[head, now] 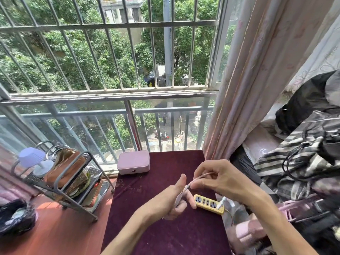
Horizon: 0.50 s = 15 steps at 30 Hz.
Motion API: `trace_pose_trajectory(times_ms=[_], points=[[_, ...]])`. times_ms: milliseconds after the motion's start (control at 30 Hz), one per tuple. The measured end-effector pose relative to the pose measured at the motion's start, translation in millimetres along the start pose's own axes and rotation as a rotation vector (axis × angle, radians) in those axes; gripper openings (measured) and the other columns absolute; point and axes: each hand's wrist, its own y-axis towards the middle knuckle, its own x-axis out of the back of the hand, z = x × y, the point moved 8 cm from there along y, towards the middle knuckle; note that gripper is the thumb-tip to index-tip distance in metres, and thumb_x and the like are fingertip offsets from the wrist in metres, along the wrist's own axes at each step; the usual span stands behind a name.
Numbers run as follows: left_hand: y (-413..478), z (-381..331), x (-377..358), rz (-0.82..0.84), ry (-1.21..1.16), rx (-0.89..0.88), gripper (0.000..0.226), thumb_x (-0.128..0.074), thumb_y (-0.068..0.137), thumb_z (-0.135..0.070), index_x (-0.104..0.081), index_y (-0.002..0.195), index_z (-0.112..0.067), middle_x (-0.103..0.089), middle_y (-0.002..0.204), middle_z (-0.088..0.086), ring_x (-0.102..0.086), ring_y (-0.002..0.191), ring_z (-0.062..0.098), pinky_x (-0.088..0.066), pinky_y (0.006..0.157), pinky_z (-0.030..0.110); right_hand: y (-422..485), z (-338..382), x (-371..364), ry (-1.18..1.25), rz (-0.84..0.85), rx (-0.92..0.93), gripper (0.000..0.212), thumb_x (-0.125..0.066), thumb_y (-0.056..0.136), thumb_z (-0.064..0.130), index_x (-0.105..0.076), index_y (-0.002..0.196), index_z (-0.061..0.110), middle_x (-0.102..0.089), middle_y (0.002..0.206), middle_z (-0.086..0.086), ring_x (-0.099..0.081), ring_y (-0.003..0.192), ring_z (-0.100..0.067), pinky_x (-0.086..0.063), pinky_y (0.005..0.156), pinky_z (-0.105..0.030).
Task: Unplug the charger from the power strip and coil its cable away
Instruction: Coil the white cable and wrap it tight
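Head view shows us holding the charger (178,199) closed in our left hand (168,199), clear of the yellow power strip (209,203) just to its right, while our right hand (219,178) pinches the cable (199,177), which runs up and rightward between them, ready for looping.

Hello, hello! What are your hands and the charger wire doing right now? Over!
Left hand grip on the white charger end; right hand pinching its cable. Both above the yellow power strip, another white plug still in it. Nothing in the way.
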Motion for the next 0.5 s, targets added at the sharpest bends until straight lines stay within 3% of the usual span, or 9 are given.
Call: trace_pose_trajectory(times_ms=[67, 133, 267, 400, 500], points=[[-5.2, -4.6, -17.1, 0.139, -0.21, -0.023, 0.077, -0.014, 0.094, -0.072, -0.059, 0.077, -0.012, -0.025, 0.042, -0.006, -0.013, 0.035, 0.009, -0.01, 0.038, 0.027, 6.8, -0.7, 6.2, 0.103, -0.049, 0.025, 0.039, -0.082, 0.08, 0.066, -0.081, 0.091, 0.028, -0.064, 0.068, -0.017, -0.047, 0.061, -0.012, -0.038, 0.059, -0.03], [-10.1, -13.8, -26.9, 0.224, -0.408, -0.068, 0.067, -0.018, 0.096, -0.067, -0.048, 0.07, -0.013, -0.022, 0.041, -0.007, -0.011, 0.033, 0.009, -0.005, 0.037, 0.027, 10.6, -6.8, 5.9, 0.147, -0.109, 0.022, 0.029, -0.078, 0.085, 0.058, -0.082, 0.09, 0.029, -0.065, 0.071, -0.021, -0.047, 0.063, -0.013, -0.038, 0.061, -0.032], [-12.8, -25.7, -25.9, 0.219, -0.636, -0.114, 0.055, -0.033, 0.099, -0.056, -0.039, 0.061, -0.017, -0.026, 0.037, -0.01, -0.011, 0.029, 0.01, -0.001, 0.036, 0.028, 7.5, -31.9, -13.9, 0.199, -0.14, -0.039, 0.017, -0.07, 0.098, 0.039, -0.081, 0.087, 0.031, -0.061, 0.066, 0.006, -0.048, 0.064, -0.012, -0.037, 0.062, -0.034], [-14.9, -32.8, -16.9, 0.268, -0.921, -0.191, 0.053, -0.058, 0.098, -0.044, -0.03, 0.06, -0.019, -0.022, 0.037, -0.005, -0.019, 0.028, 0.012, -0.009, 0.034, 0.024, -0.4, -47.6, -27.0, 0.215, -0.175, -0.104, 0.02, -0.065, 0.098, 0.047, -0.08, 0.091, 0.036, -0.059, 0.067, 0.011, -0.046, 0.062, -0.014, -0.037, 0.059, -0.036], [-14.0, -42.1, -6.5, 0.279, -1.057, -0.302, 0.051, -0.059, 0.1, -0.037, -0.029, 0.063, -0.019, -0.025, 0.039, -0.002, -0.023, 0.03, 0.014, -0.015, 0.036, 0.025, -4.0, -60.7, -41.3, 0.274, -0.155, -0.165, 0.023, -0.066, 0.106, 0.025, -0.082, 0.098, 0.038, -0.06, 0.066, 0.01, -0.045, 0.06, -0.021, -0.038, 0.058, -0.041]])
